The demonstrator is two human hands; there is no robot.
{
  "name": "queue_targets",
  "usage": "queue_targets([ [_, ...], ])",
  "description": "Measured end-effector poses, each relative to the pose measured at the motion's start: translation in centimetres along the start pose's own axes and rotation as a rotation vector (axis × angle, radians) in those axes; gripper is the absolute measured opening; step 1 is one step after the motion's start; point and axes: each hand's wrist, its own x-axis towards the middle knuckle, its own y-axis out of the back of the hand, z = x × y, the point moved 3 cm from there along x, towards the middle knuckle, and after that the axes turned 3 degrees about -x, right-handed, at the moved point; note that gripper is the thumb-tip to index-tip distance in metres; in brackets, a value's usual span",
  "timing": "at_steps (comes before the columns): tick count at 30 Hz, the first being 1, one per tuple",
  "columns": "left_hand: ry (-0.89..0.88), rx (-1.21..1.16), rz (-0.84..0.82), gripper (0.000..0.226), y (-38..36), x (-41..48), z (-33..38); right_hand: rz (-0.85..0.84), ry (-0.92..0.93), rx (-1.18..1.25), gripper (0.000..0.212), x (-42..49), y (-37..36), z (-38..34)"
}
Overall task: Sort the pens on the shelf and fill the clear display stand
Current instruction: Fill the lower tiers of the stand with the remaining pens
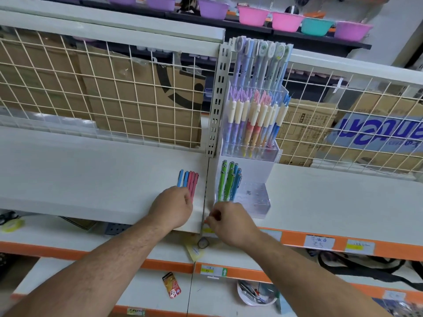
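Observation:
Several loose pens (188, 180), two blue and three red, lie side by side on the white shelf (91, 179). My left hand (171, 208) lies over their near ends, fingers curled down around them. To the right stands the tiered clear display stand (256, 197). Green and blue pens (229, 181) stand in the left of its lowest tier, and the holes to their right hold nothing. Pastel pens (254, 120) fill the tiers above. My right hand (229, 221) sits at the stand's front left corner, fingers curled, with nothing visible in it.
A slotted metal upright (216, 99) and wire mesh (103, 92) back the shelf, with cardboard boxes behind. Orange price rails (320, 242) edge the lower shelves, which carry small packets. Coloured plastic bowls (251, 16) line the top shelf.

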Motion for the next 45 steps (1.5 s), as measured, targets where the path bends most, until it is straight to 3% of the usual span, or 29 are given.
queue_targets([
  [5, 0.048, -0.007, -0.021, 0.020, 0.8, 1.3, -2.7, 0.014, 0.095, 0.004, 0.026, 1.6, -2.2, -3.5],
  [10, 0.009, -0.050, -0.140, 0.036, 1.0, 2.7, -3.9, 0.062, 0.040, -0.019, 0.020, 4.4, -3.2, -5.5],
  [16, -0.079, 0.054, -0.221, 0.030, 0.7, 4.5, -3.9, 0.095, -0.005, -0.027, 0.023, 6.5, -3.6, -6.2],
  [20, -0.040, 0.088, -0.169, 0.015, 1.3, 5.4, -4.3, 0.090, -0.054, -0.018, 0.017, 7.5, -3.7, -6.3],
  [24, 0.017, 0.203, -0.189, 0.027, 2.0, 6.1, -4.7, 0.084, -0.088, 0.000, 0.013, 8.0, -3.8, -6.4],
  [28, 0.137, 0.184, -0.200, 0.022, 2.5, 6.4, -4.5, 0.099, -0.087, -0.012, 0.017, 8.1, -3.6, -6.4],
  [36, 0.188, 0.286, -0.288, 0.027, 2.4, 5.8, -4.3, 0.114, -0.029, 0.024, 0.016, 6.8, -3.3, -6.5],
  [40, 0.217, 0.028, -0.146, 0.010, 2.8, 5.1, -4.2, 0.149, -0.002, 0.091, 0.016, 5.7, -2.6, -6.4],
  [45, 0.179, -0.606, -0.126, 0.010, 3.2, 2.6, -2.3, 0.265, -0.039, 0.267, 0.018, 4.3, -0.9, -6.2],
])
